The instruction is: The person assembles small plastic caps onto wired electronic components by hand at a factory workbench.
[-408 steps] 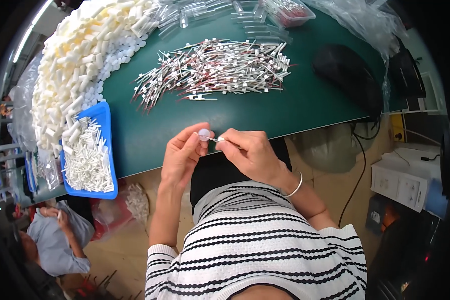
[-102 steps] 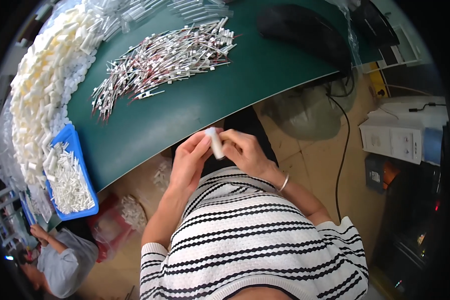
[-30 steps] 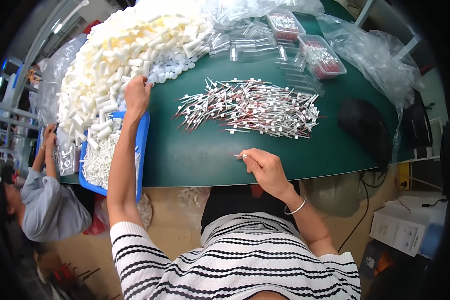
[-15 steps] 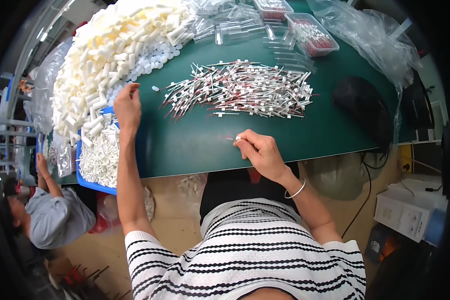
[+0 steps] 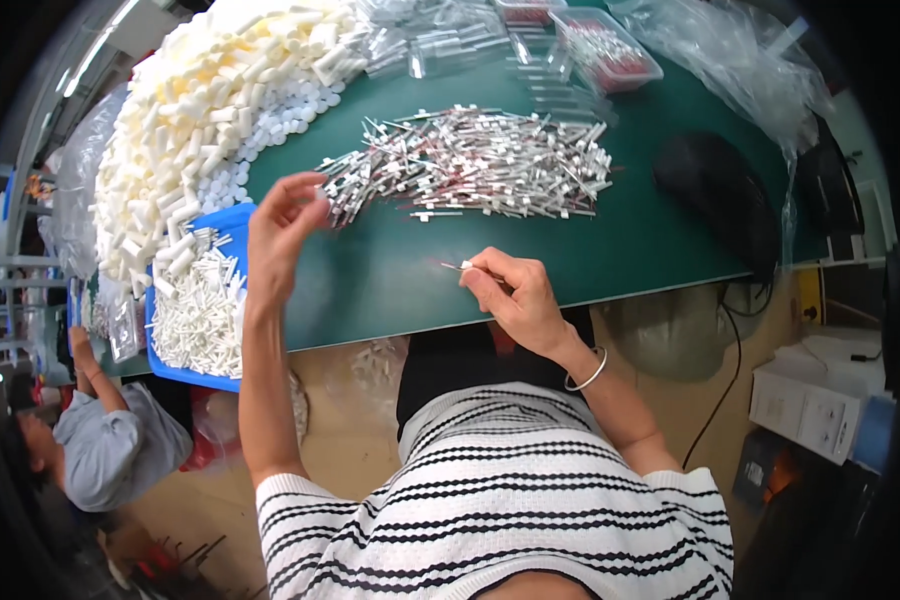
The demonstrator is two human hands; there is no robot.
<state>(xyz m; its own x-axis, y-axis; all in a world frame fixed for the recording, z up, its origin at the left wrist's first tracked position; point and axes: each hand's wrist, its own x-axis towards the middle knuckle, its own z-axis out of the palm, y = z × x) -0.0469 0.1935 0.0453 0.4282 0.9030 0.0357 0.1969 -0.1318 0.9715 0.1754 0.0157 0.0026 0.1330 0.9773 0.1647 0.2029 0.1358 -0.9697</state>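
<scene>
My right hand [image 5: 518,297] pinches a thin stick with a small white block on it [image 5: 465,266], its fine tip pointing left over the near table edge. My left hand [image 5: 282,235] is at the left end of a pile of similar thin white and reddish sticks [image 5: 490,165]. Its thumb and fingers are curled together; whatever lies between them is too small or hidden to make out. Close to the left forearm stands a blue tray [image 5: 232,220] full of short thin white tubes [image 5: 200,320].
On the green table [image 5: 370,280], a heap of thick white cylinders [image 5: 170,150] and milky round caps [image 5: 290,110] lies at left. Clear tubes [image 5: 440,45] and a clear tub of sticks [image 5: 610,50] are at the back. A black object [image 5: 715,195] lies right; another person [image 5: 120,430] is far left.
My left hand has moved right from the caps to the stick pile's left end. The single cap lying there is no longer visible. My right hand keeps its hold; the view has shifted slightly.
</scene>
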